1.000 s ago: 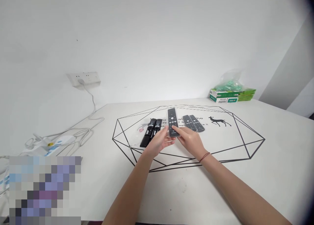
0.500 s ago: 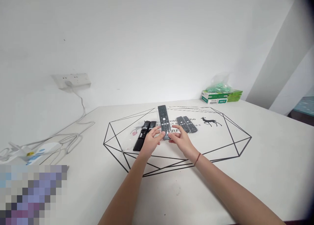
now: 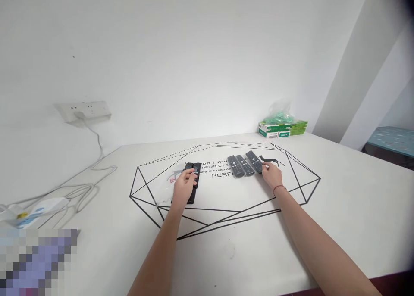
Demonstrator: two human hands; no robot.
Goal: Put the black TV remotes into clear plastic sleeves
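Observation:
My right hand (image 3: pixel 272 174) pinches the lower end of a dark remote control (image 3: pixel 253 160), at the right of two similar remote controls lying side by side, the nearer one (image 3: pixel 245 165) and the leftmost (image 3: pixel 235 166). Clear plastic seems to wrap them, and their buttons face up. At the left, my left hand (image 3: pixel 185 185) has its fingers closed about a black remote control (image 3: pixel 196 172). Another black remote (image 3: pixel 191 197) lies partly hidden under that hand.
The white table (image 3: pixel 246 253) bears printed black lines, words and a deer. Green and white boxes (image 3: pixel 274 128) with a plastic bag (image 3: pixel 280 113) on top stand at the back right. Cables (image 3: pixel 84 186) lie on the left, below a wall socket (image 3: pixel 84 111).
My hands have moved apart. The right one has carried the wrapped remote to the right beside the other two; the left one has gone to the black remotes at the left.

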